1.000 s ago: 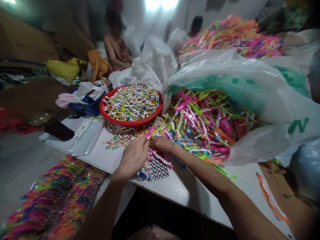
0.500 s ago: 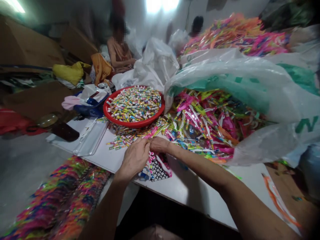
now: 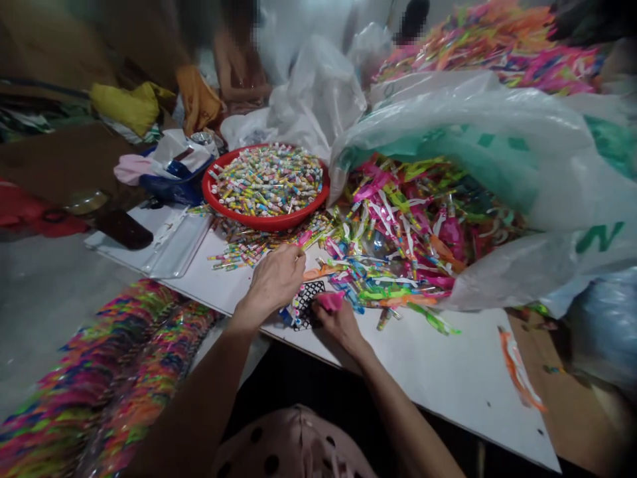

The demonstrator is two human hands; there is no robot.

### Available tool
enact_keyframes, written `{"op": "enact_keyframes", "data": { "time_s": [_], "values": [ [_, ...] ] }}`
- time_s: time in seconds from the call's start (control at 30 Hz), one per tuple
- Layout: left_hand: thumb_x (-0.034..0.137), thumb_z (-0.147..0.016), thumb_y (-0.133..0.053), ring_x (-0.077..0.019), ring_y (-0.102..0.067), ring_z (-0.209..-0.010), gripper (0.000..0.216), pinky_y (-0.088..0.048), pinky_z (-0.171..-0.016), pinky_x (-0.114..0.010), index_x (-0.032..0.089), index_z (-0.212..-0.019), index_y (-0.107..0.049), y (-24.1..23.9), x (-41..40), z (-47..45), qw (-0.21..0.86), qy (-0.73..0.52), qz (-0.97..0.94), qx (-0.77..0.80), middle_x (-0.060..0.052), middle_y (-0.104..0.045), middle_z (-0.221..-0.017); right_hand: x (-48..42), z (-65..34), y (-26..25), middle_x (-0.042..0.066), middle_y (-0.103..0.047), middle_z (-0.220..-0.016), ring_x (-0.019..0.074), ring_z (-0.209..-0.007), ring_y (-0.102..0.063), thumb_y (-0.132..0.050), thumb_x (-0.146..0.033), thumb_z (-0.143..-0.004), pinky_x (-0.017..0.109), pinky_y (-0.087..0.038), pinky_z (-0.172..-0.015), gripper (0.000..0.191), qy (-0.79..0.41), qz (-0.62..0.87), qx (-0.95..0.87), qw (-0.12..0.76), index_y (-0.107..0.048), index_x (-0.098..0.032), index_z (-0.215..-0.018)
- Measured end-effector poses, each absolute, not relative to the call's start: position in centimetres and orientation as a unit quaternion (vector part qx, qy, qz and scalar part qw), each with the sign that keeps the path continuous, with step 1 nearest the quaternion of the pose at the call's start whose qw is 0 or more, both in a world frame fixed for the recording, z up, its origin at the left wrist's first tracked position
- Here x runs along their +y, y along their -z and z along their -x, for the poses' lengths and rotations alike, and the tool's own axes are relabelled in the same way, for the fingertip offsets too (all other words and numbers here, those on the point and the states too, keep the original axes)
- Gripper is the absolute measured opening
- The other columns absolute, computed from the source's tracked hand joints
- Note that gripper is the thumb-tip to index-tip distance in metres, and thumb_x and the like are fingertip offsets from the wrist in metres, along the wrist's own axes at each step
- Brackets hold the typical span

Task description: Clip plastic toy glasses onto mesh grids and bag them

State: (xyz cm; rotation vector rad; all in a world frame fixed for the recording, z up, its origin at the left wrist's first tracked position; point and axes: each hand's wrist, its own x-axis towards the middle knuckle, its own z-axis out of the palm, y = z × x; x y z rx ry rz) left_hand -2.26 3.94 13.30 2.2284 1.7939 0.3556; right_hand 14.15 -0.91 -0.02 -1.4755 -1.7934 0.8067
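My left hand (image 3: 279, 273) is closed above the table, its fingertips pinched beside a small pink piece (image 3: 304, 238); what they hold, if anything, is hidden. My right hand (image 3: 341, 325) is closed on a bright pink plastic strip (image 3: 331, 301), low over a black-and-white perforated board (image 3: 312, 291). Small white, pink and blue pieces (image 3: 293, 311) lie along the board's left side. Behind my left hand, a heap of short printed tubes (image 3: 239, 249) spreads below a red basin (image 3: 266, 221), which is full of similar tubes.
A large clear plastic bag (image 3: 527, 252) opens at right, spilling tubes with coloured strips (image 3: 403, 232) onto the white table (image 3: 423, 358). A clear plastic tray (image 3: 182, 242) and a dark mug (image 3: 124, 229) are at left. Bundled colourful strips (image 3: 114, 358) lie below. Another person (image 3: 241, 66) sits behind.
My hands were together over the board and are now apart. The right has drawn back toward me with the pink strip, uncovering more of the board. The view has tilted down.
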Motion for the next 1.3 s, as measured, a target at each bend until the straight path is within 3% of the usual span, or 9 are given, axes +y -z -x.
{"op": "enact_keyframes", "data": {
  "time_s": [0.17, 0.33, 0.5, 0.6, 0.73, 0.9, 1.13, 1.3],
  "values": [
    [0.026, -0.092, -0.033, -0.0235, -0.059, -0.097, 0.033, -0.043, -0.084, -0.034, 0.016, -0.100, -0.064, -13.2, 4.0, 2.3, 0.127, -0.127, -0.769, 0.613, -0.009, -0.064, -0.100, 0.3, -10.6, 1.1, 0.004, -0.068, -0.084, 0.0182, -0.078, -0.061, -0.052, -0.028, -0.082, 0.027, -0.046, -0.070, 0.019, -0.383, 0.586, -0.628, 0.341, -0.064, -0.017, -0.093],
    [0.039, -0.094, -0.032, -0.0236, -0.058, -0.100, 0.039, -0.043, -0.086, -0.036, 0.018, -0.101, -0.063, -13.4, 3.4, 2.2, 0.155, -0.148, -0.758, 0.617, -0.009, -0.063, -0.104, 0.5, -9.9, -0.5, 0.009, -0.065, -0.099, 0.0198, -0.087, -0.061, -0.050, -0.021, -0.084, 0.027, -0.044, -0.071, 0.018, -0.248, 0.648, -0.707, 0.139, -0.061, -0.016, -0.097],
    [0.048, -0.092, -0.035, -0.0241, -0.057, -0.103, 0.045, -0.043, -0.091, -0.037, 0.017, -0.110, -0.062, -13.3, 3.4, 2.3, 0.161, -0.171, -0.762, 0.603, -0.009, -0.062, -0.108, 0.8, -7.0, -2.2, 0.016, -0.062, -0.105, 0.0235, -0.095, -0.061, -0.041, -0.012, -0.086, 0.029, -0.044, -0.072, 0.027, -0.198, 0.659, -0.725, 0.034, -0.061, -0.013, -0.105],
    [0.038, -0.092, -0.035, -0.0251, -0.058, -0.101, 0.039, -0.043, -0.090, -0.038, 0.015, -0.108, -0.063, -13.2, 4.0, 2.7, 0.141, -0.156, -0.754, 0.622, -0.011, -0.062, -0.105, 2.0, -7.7, -2.6, 0.017, -0.062, -0.108, 0.0237, -0.095, -0.061, -0.044, -0.012, -0.084, 0.029, -0.045, -0.073, 0.030, -0.219, 0.613, -0.759, 0.023, -0.059, -0.010, -0.111],
    [0.026, -0.091, -0.033, -0.0243, -0.056, -0.104, 0.035, -0.042, -0.092, -0.038, 0.015, -0.108, -0.062, -13.0, 4.4, 3.6, 0.166, -0.155, -0.752, 0.619, -0.010, -0.062, -0.107, 6.8, -11.9, -3.3, 0.008, -0.067, -0.098, 0.0175, -0.085, -0.062, -0.053, -0.019, -0.082, 0.024, -0.044, -0.072, 0.022, -0.286, 0.498, -0.818, 0.022, -0.064, -0.016, -0.101],
    [0.024, -0.089, -0.031, -0.0244, -0.056, -0.104, 0.036, -0.042, -0.093, -0.040, 0.015, -0.107, -0.061, -12.8, 4.1, 4.3, 0.178, -0.176, -0.735, 0.630, -0.011, -0.062, -0.105, 16.0, -12.7, -4.9, 0.016, -0.057, -0.118, 0.0204, -0.101, -0.057, -0.038, -0.008, -0.087, 0.028, -0.044, -0.082, 0.035, -0.075, 0.608, -0.790, 0.032, -0.059, -0.013, -0.114],
    [0.032, -0.089, -0.033, -0.0217, -0.057, -0.103, 0.034, -0.043, -0.093, -0.037, 0.017, -0.102, -0.060, -12.2, 3.9, 6.4, 0.215, -0.234, -0.714, 0.624, -0.009, -0.064, -0.105, 18.6, -12.9, -3.9, 0.020, -0.052, -0.120, 0.0256, -0.109, -0.051, -0.039, -0.007, -0.086, 0.034, -0.046, -0.086, 0.037, -0.042, 0.608, -0.792, 0.019, -0.050, -0.006, -0.122],
    [0.032, -0.088, -0.033, -0.0220, -0.058, -0.101, 0.034, -0.044, -0.091, -0.038, 0.017, -0.102, -0.060, -12.1, 4.1, 6.5, 0.220, -0.234, -0.711, 0.625, -0.008, -0.064, -0.104, 19.5, -13.8, -3.9, 0.017, -0.049, -0.125, 0.0245, -0.113, -0.047, -0.046, -0.011, -0.085, 0.032, -0.045, -0.086, 0.033, -0.044, 0.576, -0.816, 0.002, -0.055, -0.011, -0.116]
  ]
}}
